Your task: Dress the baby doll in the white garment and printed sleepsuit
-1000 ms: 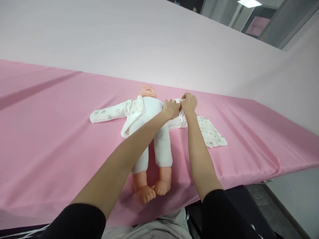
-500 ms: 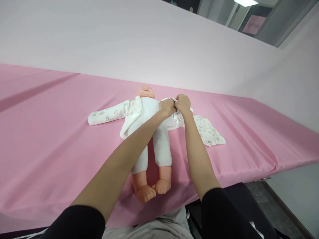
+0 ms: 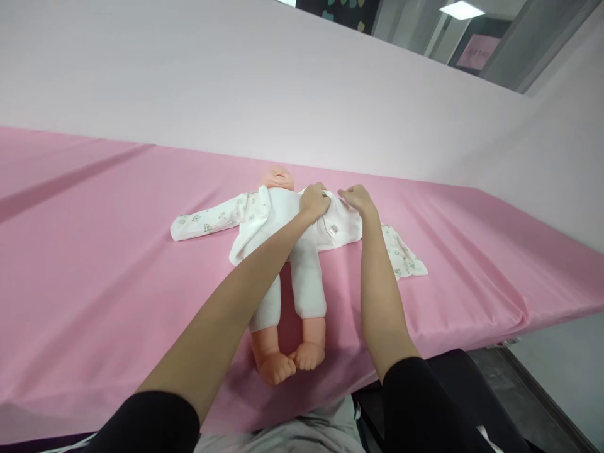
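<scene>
A baby doll (image 3: 306, 283) lies on its back, with a white cloth body and bare plastic feet toward me. Its arm on the left is inside a sleeve of a white printed baby shirt (image 3: 207, 219). The shirt's other half is spread out on the right, inner side and label up. My left hand (image 3: 314, 200) is closed at the doll's shoulder on that side; what lies inside its fingers is hidden. My right hand (image 3: 357, 197) pinches the upper edge of the spread shirt. Beyond my right forearm lies the printed sleeve (image 3: 403, 255).
A pink sheet (image 3: 117, 302) with wrinkles covers the table, whose front edge is close to my body. Behind it rises a white wall (image 3: 212, 82) with a window at the upper right. A black chair (image 3: 453, 384) stands at the lower right.
My right hand has moved right, away from my left hand, and the shirt's half between them is spread flatter. My left hand stays near the doll's shoulder.
</scene>
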Tool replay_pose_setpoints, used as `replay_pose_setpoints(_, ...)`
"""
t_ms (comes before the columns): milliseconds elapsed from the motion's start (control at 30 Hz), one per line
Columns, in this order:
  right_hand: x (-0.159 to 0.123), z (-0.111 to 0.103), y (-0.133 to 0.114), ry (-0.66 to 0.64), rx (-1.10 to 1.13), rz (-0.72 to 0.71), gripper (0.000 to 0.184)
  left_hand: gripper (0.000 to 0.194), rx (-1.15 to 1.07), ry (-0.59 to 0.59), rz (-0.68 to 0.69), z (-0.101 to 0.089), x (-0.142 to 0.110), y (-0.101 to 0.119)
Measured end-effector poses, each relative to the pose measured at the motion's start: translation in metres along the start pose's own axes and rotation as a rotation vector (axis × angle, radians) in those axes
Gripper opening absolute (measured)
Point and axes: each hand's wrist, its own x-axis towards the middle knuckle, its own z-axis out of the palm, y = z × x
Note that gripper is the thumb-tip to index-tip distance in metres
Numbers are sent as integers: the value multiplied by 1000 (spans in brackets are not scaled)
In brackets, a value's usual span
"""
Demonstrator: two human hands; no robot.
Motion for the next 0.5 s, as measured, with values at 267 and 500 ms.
replay_pose_setpoints(267,-8,4,-14,-236,100,24,5,36,-444,-67,-246,-14,-3,-3)
replay_pose_setpoints(500,-27,-10,-64,-222,498,-64,26,36,216,-159,154,-75,-31,-9)
